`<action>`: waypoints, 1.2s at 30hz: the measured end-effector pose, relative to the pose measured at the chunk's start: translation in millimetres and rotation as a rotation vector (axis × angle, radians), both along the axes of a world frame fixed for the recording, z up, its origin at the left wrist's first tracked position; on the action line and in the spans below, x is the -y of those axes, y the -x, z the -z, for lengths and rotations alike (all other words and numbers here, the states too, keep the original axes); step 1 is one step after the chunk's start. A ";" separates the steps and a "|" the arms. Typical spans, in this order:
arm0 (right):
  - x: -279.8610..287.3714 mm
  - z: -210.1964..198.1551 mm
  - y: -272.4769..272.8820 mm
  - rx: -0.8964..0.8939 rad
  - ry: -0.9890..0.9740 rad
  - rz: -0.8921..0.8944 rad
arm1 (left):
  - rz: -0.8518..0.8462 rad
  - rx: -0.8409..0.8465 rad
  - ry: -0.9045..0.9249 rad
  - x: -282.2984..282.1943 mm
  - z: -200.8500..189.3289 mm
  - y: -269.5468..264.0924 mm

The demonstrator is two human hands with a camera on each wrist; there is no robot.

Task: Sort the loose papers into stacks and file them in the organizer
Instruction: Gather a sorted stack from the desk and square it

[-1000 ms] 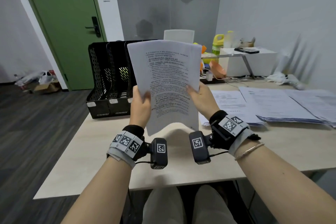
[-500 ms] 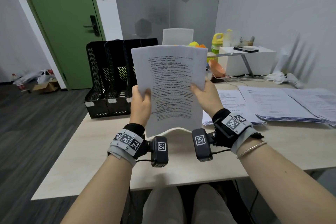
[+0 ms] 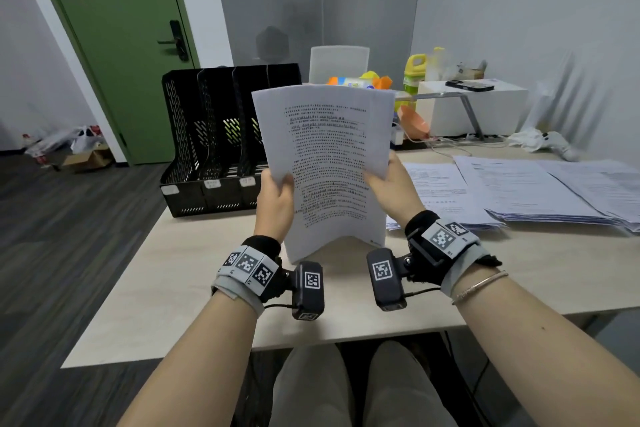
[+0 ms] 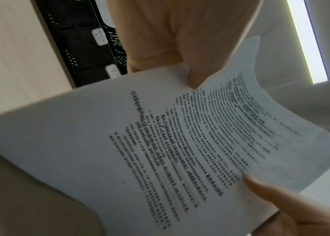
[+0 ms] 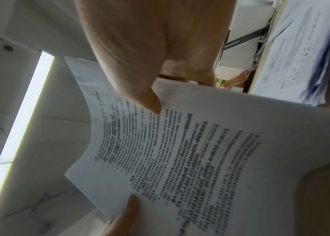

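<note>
**Kid:** Looking at the big desk (image 3: 173,288) first, what do you see?

**Helper:** It fills the middle of the head view. The black organizer (image 3: 211,149) stands at the left of the middle, with slots like little tall rooms. More loose papers (image 3: 519,194) lie flat in piles at the right of the middle.

**Kid:** And where is the bundle of pages (image 3: 329,166)?

**Helper:** Right in the center, held up off the desk, standing tall and a bit bent. It hides part of the organizer behind it.

**Kid:** Who holds it?

**Helper:** Both hands do. The left hand (image 3: 275,199) pinches the left edge, thumb in front and fingers behind. The right hand (image 3: 393,189) pinches the right edge the same way. Both wrist views show a thumb pressed on the print.

**Kid:** So what step is this?

**Helper:** I think the bundle is being read and squared up, so it can go in a slot. Not filed yet.

**Kid:** What comes next?

**Helper:** My guess: pick the right slot, then carry the bundle up and left and slide it in bottom edge first. The pages are floppy, so both hands should keep them straight.

**Kid:** Did anything change from a moment ago?

**Helper:** Only a little. The bundle sits a bit lower in the picture now, and more of the stuff behind its top edge shows. The grip looks the same.
</note>
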State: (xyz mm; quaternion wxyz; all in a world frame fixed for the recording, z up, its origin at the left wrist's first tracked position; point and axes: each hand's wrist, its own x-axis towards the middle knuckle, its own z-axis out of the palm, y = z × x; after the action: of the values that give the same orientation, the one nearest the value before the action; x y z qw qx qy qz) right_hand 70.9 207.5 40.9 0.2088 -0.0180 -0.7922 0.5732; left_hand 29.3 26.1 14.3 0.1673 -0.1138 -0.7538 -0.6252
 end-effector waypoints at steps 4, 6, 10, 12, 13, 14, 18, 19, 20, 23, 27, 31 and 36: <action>-1.9 15.0 -4.7 0.070 -0.036 -0.021 | -0.016 0.051 0.042 -6.0 5.5 3.7; -4.9 8.7 -5.2 0.055 -0.016 -0.026 | -0.052 0.034 0.079 -5.2 -3.8 4.9; -24.6 -16.4 -2.7 -0.091 0.022 0.028 | -0.143 -0.067 0.214 12.7 -39.4 12.6; -38.6 -28.7 -4.1 -0.179 0.065 0.062 | -0.189 -0.115 0.306 25.6 -61.0 15.9; -45.3 -33.7 -5.1 -0.205 0.089 0.066 | -0.207 -0.135 0.374 31.3 -72.7 15.4; -51.2 -36.2 -6.4 -0.204 0.106 0.052 | -0.224 -0.154 0.464 35.2 -83.0 13.8; -58.4 -27.1 -11.0 0.046 0.024 -0.129 | -0.272 -0.289 0.799 41.1 -111.2 6.9; -55.2 -20.1 -12.1 0.127 -0.009 -0.176 | -0.254 -0.288 0.878 39.2 -111.9 7.9; -49.6 -13.0 -13.6 0.189 -0.040 -0.203 | -0.217 -0.268 0.948 35.5 -110.6 8.9; -28.0 10.5 -13.9 0.275 -0.068 -0.216 | -0.048 -0.157 1.085 20.0 -90.1 9.3; -11.9 24.4 -8.3 0.261 -0.068 -0.152 | -0.078 -0.221 1.234 5.3 -76.9 8.6; -16.6 15.1 -6.8 0.217 0.002 -0.184 | -0.106 -0.294 1.217 4.5 -90.1 12.5; -30.0 26.3 -7.5 0.307 -0.029 -0.209 | -0.145 -0.110 1.377 17.3 -91.3 15.2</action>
State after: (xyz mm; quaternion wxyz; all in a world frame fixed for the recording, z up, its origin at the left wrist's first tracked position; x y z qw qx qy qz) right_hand 78.3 237.5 14.7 0.0250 -0.0196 -0.8204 0.5709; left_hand 14.1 8.8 105.6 0.1362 -0.1751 -0.9750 0.0148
